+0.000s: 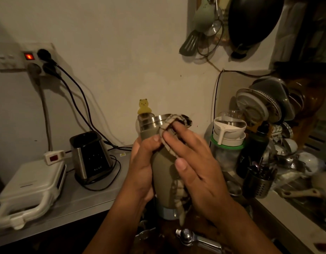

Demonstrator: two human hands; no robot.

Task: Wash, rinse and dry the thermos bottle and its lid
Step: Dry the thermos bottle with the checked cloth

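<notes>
I hold an olive-green thermos bottle (161,165) upright in front of me, its steel threaded neck (152,122) uncovered at the top. My left hand (142,169) grips the bottle's body from the left. A checked cloth (176,121) is draped over the rim and hangs down the bottle's right side. My right hand (193,162) presses that cloth against the bottle, fingers fairly straight and the thumb lying along the side. I cannot pick out the lid anywhere.
A blender base (89,156) and a white sandwich maker (30,186) stand on the grey counter (81,198) at left, with cables. A crowded dish rack (264,107), stacked containers (229,136) and a cutlery holder (259,182) fill the right. A tap (197,239) is below. Utensils (204,28) hang on the wall.
</notes>
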